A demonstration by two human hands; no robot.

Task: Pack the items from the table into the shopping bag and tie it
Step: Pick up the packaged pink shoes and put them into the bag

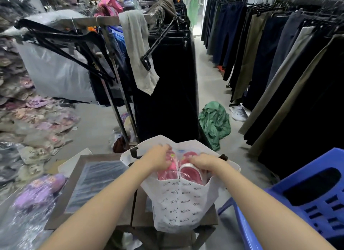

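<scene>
A white shopping bag printed with small dark lettering stands on the right part of the brown surface, its mouth wide open and its dark handles showing at both sides. Both hands are down in the opening — the left hand with fingers curled over a pair of pink shoes in clear wrapping, the right hand with fingers closed around the same wrapped pair near its pale sole. The shoes sit partly inside the bag, their tops above the front wall. A purple packaged item lies blurred at the surface's left edge. A blue plastic chair stands just right of the bag.
</scene>
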